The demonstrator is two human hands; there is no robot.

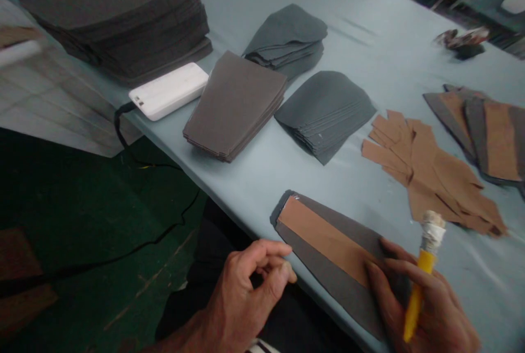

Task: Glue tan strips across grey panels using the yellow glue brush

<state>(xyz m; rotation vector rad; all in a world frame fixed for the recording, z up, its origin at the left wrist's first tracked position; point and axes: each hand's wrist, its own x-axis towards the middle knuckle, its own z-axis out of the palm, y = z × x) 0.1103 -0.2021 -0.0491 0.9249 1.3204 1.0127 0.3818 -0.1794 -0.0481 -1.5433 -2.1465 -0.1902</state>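
Note:
A dark grey tapered panel (328,282) lies along the near table edge, with a brown strip (324,232) running lengthwise down its middle. My right hand (422,298) rests on the panel's right part, its thumb and fingertips touching the strip. Tucked between the fingers of that hand is a brush with a yellow handle (415,301), its pale, crusted tip pointing up and away. My left hand (254,287) hovers by the panel's near left edge, fingers curled in and thumb close against them. Nothing shows in its grip.
Loose brown strips (435,172) lie beyond my right hand, near panels bearing strips (500,139). Stacks of brownish panels (241,101) and grey panels (324,106) sit farther back. A white power bank (170,90) with a black cable lies beside a tall dark stack (123,19).

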